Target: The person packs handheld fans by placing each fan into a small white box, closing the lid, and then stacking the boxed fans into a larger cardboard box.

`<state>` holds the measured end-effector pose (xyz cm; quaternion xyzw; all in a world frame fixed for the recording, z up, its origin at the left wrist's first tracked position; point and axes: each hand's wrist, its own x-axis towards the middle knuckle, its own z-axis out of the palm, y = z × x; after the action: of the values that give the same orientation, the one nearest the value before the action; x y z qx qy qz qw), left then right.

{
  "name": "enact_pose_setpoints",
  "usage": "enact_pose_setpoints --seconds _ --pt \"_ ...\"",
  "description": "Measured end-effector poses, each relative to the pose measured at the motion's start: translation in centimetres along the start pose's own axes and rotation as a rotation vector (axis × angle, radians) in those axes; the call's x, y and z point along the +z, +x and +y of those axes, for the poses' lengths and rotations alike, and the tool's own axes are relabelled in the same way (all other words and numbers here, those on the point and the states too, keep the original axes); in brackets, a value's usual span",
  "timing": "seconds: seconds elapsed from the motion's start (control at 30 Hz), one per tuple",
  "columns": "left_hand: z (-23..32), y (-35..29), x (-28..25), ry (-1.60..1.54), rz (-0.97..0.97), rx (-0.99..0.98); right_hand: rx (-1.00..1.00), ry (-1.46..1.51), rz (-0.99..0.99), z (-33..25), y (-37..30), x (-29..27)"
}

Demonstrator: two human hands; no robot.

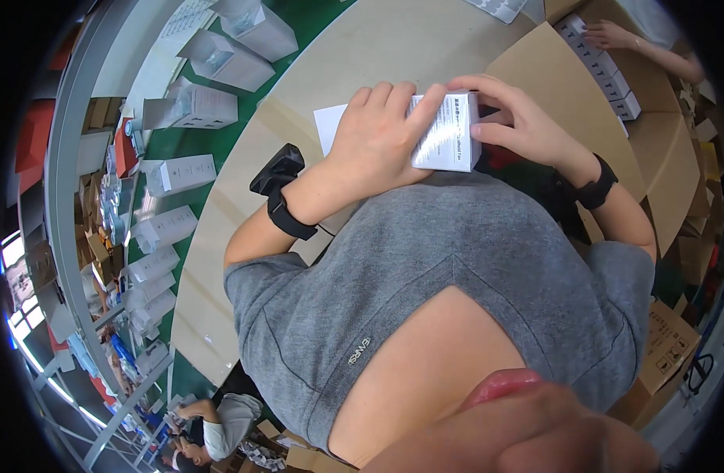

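Note:
Close in front of my grey shirt is a small white cardboard box (454,134) with fine dark print, held between both hands. My left hand (382,138) lies over its left side, fingers bent and pressed against it. From the right, my right hand (524,118) pinches the box, index finger along the far edge and thumb on the near right side. A white sheet or flap (328,128) sticks out beyond my left hand; whether it belongs to the box I cannot tell. Both wrists wear black bands, the left one with a dark device (278,168).
Left of the beige table (220,229), a green belt (255,102) carries several white boxes (184,173), some with raised flaps. At right stands an open brown carton (567,94) with rows of white boxes (606,75); another person's hand (610,35) touches them.

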<state>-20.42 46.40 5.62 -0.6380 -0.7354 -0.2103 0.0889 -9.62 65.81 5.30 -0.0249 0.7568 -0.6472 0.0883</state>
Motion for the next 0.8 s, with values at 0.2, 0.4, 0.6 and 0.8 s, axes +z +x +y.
enact_pose_setpoints --seconds 0.2,0.4,0.6,0.8 --pt "1.3 -0.2 0.4 0.044 -0.085 -0.006 -0.07 -0.358 0.048 -0.2 -0.6 0.3" --pt "0.0 0.6 0.0 0.092 -0.297 0.032 0.031 -0.344 -0.084 0.7 1.1 -0.2" --pt "-1.3 0.9 0.6 0.076 -0.181 0.038 -0.034 -0.156 0.123 1.4 0.7 -0.1" --pt "-2.8 -0.7 2.0 -0.182 -0.207 -0.221 -0.086 0.02 0.154 4.9 -0.8 -3.9"
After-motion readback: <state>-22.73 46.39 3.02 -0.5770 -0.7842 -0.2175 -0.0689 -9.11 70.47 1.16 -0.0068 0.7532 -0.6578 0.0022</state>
